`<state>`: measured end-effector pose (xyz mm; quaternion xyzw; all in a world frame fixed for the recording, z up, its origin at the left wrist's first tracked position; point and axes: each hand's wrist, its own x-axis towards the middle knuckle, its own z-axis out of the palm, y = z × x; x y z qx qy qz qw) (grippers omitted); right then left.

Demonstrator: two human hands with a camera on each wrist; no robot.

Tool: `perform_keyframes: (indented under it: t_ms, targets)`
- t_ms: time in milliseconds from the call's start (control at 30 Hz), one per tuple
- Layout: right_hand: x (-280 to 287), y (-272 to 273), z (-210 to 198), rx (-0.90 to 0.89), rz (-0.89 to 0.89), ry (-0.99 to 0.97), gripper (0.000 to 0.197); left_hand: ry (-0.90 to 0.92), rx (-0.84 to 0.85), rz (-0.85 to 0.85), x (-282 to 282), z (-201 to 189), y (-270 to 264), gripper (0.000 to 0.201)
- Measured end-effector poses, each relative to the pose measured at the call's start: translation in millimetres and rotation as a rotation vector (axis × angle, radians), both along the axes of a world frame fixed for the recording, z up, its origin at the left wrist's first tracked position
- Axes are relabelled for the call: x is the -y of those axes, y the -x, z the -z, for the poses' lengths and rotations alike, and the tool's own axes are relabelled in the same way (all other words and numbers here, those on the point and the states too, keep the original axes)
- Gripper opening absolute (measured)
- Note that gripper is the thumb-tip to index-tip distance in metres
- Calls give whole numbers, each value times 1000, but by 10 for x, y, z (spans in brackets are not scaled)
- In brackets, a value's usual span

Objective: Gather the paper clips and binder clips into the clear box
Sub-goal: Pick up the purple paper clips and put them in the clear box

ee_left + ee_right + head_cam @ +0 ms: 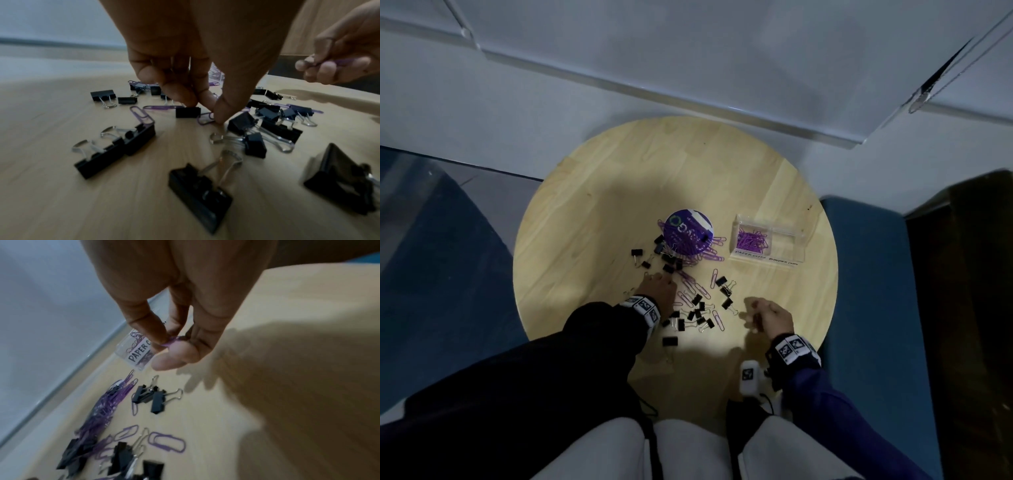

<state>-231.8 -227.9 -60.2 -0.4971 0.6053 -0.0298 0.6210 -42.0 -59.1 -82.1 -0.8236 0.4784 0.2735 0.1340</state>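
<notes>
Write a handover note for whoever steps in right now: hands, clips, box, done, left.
Left hand: fingertips pinching a purple paper clip on the round table.
Right hand: holds purple clips, raised off the table.
Clear box: paper-clip compartment partly filled; binder-clip side looks empty.
Left: black binder clips and loose paper clips scattered; more lie around the purple round lid.

The round table (619, 178) is seen steeply from above in the head view. Both wrist views are set low and close, looking along the fingers; the scattered binder clips (135, 142) are shared by all.
</notes>
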Motion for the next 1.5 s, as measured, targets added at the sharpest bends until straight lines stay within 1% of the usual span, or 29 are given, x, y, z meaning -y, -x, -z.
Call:
perform_keyframes:
  t_ms: [100,133,167,200,233,267,300,333,367,400,433,467,533,633,733,833,900,933,1033,1100,1133,1167,1200,1233,1300,1367,1400,1467,1500]
  targets:
    - [-99,-38,-17,-29,-19,-130,19,21,-47,-12,-42,-54,4,34]
    - [-149,-78,-10,-48,-52,-131,16,49,-90,-37,-63,-58,-5,31]
    - [-202,-126,2,-98,-120,-90,15,93,-145,-84,-89,-69,-19,26]
    - [-271,-184,6,-167,-233,0,17,143,-201,-152,-116,-77,-33,23]
    - [-345,-222,23,-223,-352,118,25,187,-260,-241,-141,-73,-45,24]
    - [-418,-252,40,-265,-458,223,33,219,-311,-328,-161,-74,-48,30]
    - [-480,-275,38,-320,-547,313,35,238,-347,-403,-173,-73,-45,39]
    - [-531,-298,42,-382,-626,395,29,240,-360,-449,-180,-83,-43,44]
    - [-575,-316,46,-442,-693,466,20,232,-359,-466,-174,-112,-44,42]
    - [-602,-328,46,-486,-748,522,12,220,-348,-450,-157,-129,-45,37]
    - [-621,-344,54,-493,-786,567,12,212,-334,-422,-142,-130,-50,31]
    - [-641,-344,72,-497,-821,600,17,197,-311,-394,-126,-142,-55,30]
    - [-671,-337,120,-499,-871,629,25,175,-262,-354,-99,-152,-62,35]
    - [-679,-305,158,-524,-892,611,25,202,-224,-301,-44,-184,-47,37]
    - [-681,-335,156,-545,-938,641,24,196,-208,-123,0,-191,-10,34]
    - [-708,-355,186,-616,-1064,648,27,156,-129,24,19,-117,14,34]
    - [-698,-350,173,-647,-1052,653,28,140,-105,55,14,-95,31,31]
    - [-689,-348,149,-640,-983,632,28,138,-98,65,5,-75,40,31]
    - [-610,-382,55,-447,-578,470,25,147,-92,74,-41,-52,55,28]
    - [-505,-463,29,-289,-341,315,24,182,-122,30,-88,-36,68,27]
    - [-450,-506,20,-212,-231,196,25,218,-153,-16,-113,-30,67,25]
    - [-411,-548,-3,-115,-120,70,28,280,-192,-101,-141,-42,59,22]
    - [-375,-596,-34,-43,-39,-22,31,351,-242,-233,-173,-52,41,17]
    - [-335,-639,-60,1,11,-66,33,400,-298,-379,-199,-68,11,15]
    - [-293,-752,-139,44,1,-93,35,428,-393,-623,-242,-93,-69,14]
    - [-279,-895,-178,33,-109,-79,36,463,-448,-764,-314,-98,-159,11]
    - [-283,-972,-183,-26,-210,-21,39,481,-457,-800,-363,-100,-205,10]
    - [-311,-1123,-150,-171,-443,177,44,498,-476,-847,-481,-95,-299,18]
    - [-336,-1181,-122,-210,-563,278,44,487,-485,-869,-532,-88,-346,22]
